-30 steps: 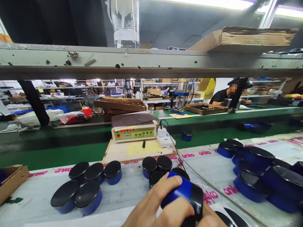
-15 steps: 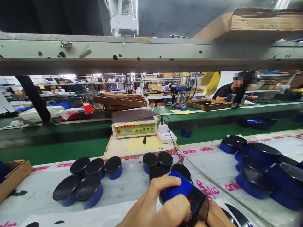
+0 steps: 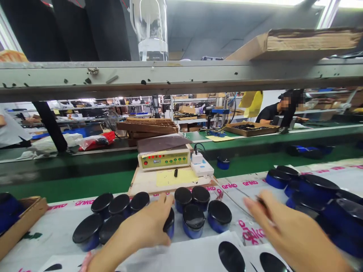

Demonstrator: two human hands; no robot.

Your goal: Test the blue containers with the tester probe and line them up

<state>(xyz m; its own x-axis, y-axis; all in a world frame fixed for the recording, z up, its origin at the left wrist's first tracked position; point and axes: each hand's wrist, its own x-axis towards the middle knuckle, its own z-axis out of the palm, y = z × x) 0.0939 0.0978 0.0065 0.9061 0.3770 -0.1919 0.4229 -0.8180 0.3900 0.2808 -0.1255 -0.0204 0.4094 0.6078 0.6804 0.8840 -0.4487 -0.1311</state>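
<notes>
Watching from my remote post: a bench of canisters, seen from the head camera, with a yellow-green control box [image 3: 163, 159] as my landmark.
Left hand [image 3: 141, 223]: curled, gripping the side of a black-lidded blue canister [image 3: 170, 223] just in front of the control box.
Right hand [image 3: 276, 223]: open, fingers [image 3: 255, 204] loosely apart in the air, right of the control box; a small dark shape by them is too blurred to name.
Changed: both hands, together on one canister a second ago, now stand well apart; I cannot tell if this is that canister.
Canisters: a tight group [image 3: 195, 211] before the control box, more to its left and right, on a white sheet with pink lettering [image 3: 249, 183].
Beyond: a co-worker [image 3: 272, 115] sits far behind the control box, to its right.
</notes>
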